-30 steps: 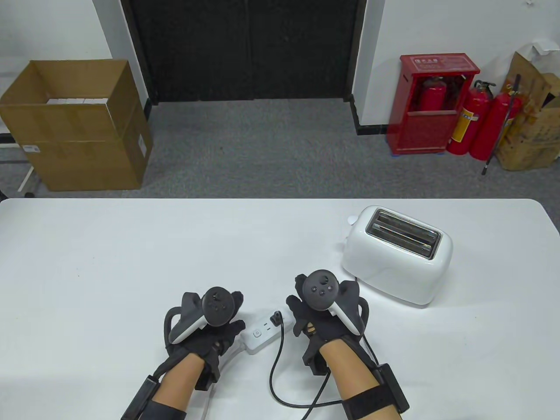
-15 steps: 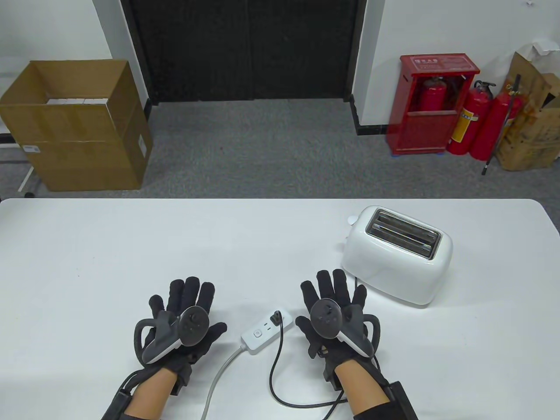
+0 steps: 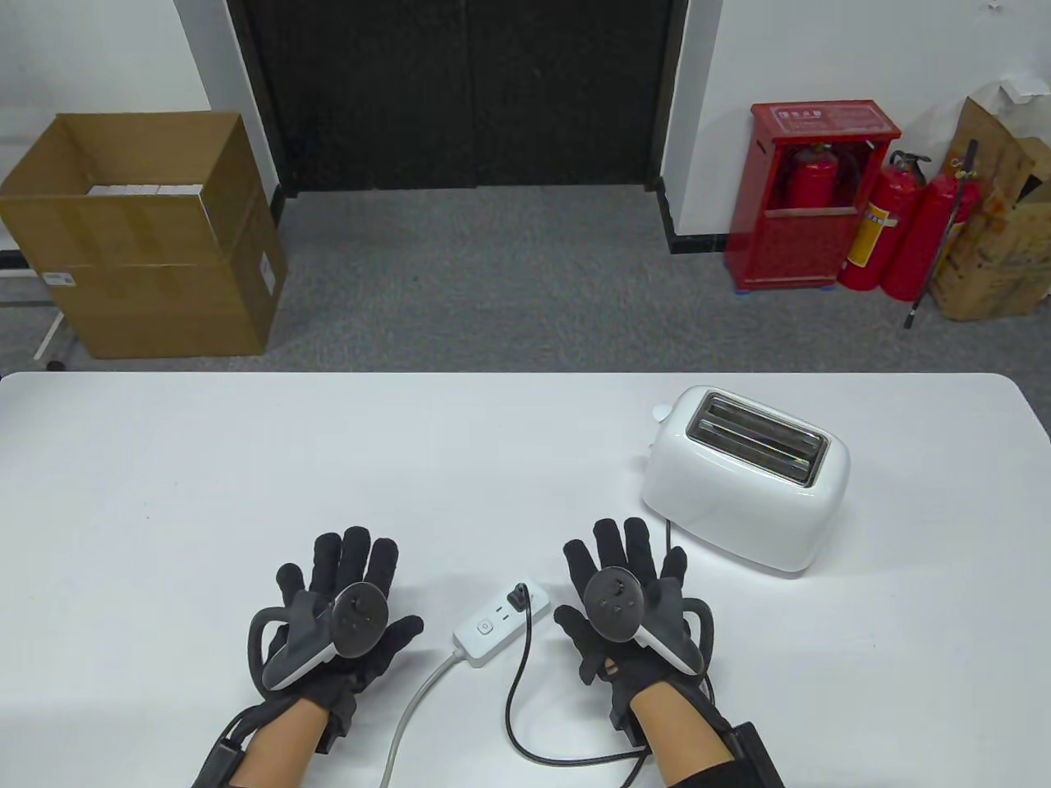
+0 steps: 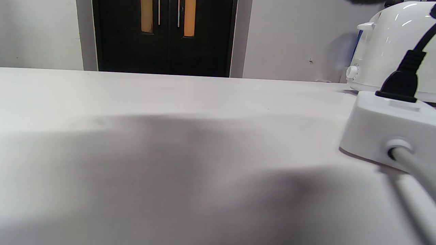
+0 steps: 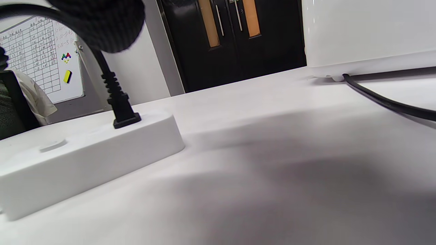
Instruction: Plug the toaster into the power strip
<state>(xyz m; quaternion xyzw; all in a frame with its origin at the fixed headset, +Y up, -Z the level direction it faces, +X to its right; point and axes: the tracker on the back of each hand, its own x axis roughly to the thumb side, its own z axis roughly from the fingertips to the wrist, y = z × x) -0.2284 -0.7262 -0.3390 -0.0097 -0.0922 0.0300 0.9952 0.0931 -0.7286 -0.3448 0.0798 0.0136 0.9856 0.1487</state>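
Observation:
A white toaster (image 3: 747, 478) stands at the right of the white table (image 3: 246, 460). Its black plug (image 3: 517, 597) sits in the white power strip (image 3: 501, 621) near the front edge, and its black cord (image 3: 519, 698) loops toward me. The plug stands upright in the strip in the left wrist view (image 4: 400, 80) and the right wrist view (image 5: 119, 109). My left hand (image 3: 341, 611) lies flat and empty on the table left of the strip, fingers spread. My right hand (image 3: 628, 591) lies flat and empty to the strip's right.
The strip's grey cable (image 3: 410, 706) runs off the front edge between my arms. Beyond the table on the floor are a cardboard box (image 3: 139, 238) at the left and red fire extinguishers (image 3: 895, 222) at the right.
A second ago both hands were at the strip and plug. They have let go, moved apart and spread flat on the table. The plug stays in the strip.

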